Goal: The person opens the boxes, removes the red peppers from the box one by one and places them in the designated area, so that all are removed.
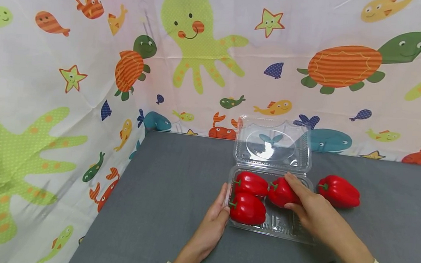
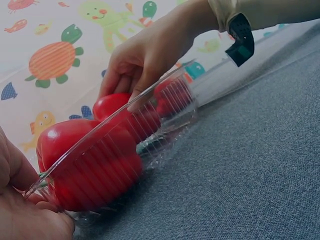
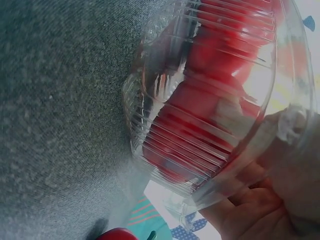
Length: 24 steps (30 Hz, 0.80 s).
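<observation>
At nine o'clock, the left hand point(image 1: 211, 221) grips the clear container point(image 1: 277, 224) holding two peppers point(image 1: 247, 209); the right hand point(image 1: 317, 212) grasps a third pepper point(image 1: 280, 193) inside, towards one. A fourth pepper point(image 1: 340, 192) lies outside at three.

Free room fronted the rectangular clear plastic box point(image 1: 278, 224), but its open transparent lid point(image 1: 273, 144) barred the far side.

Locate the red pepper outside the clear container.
In the head view, the loose red pepper lies on the grey surface, just right of the clear container and beyond the right hand.
</observation>
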Tool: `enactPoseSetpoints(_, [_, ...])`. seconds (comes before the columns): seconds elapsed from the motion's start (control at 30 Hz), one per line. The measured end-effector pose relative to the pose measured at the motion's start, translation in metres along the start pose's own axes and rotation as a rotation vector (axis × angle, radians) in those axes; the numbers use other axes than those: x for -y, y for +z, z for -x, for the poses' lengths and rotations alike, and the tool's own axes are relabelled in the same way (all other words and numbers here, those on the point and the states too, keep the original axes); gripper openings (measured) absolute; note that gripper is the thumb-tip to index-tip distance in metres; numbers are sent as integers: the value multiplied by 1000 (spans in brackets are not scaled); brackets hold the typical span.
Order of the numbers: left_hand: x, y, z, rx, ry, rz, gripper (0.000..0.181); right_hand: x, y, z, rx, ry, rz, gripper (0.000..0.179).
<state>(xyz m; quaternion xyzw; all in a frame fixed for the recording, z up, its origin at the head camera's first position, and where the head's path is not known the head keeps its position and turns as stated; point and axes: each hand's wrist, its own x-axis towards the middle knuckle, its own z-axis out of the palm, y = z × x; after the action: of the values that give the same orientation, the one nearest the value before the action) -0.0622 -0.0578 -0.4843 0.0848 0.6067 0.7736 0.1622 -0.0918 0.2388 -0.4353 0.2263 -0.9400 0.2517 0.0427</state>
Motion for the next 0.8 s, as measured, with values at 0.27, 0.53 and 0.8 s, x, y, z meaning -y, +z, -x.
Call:
enactPoseSetpoints(0.27, [0,0,0,0,2,-5,68,0,-1,0,-5,-7,-13,92])
enactPoseSetpoints(0.53, [0,-1,0,3,5,-3,67,-2,0,2,-7,8,-20,93])
enactPoseSetpoints(0.8, [1,0,0,2,21,7,66,-2,-1,4,-36,-47,-30,98])
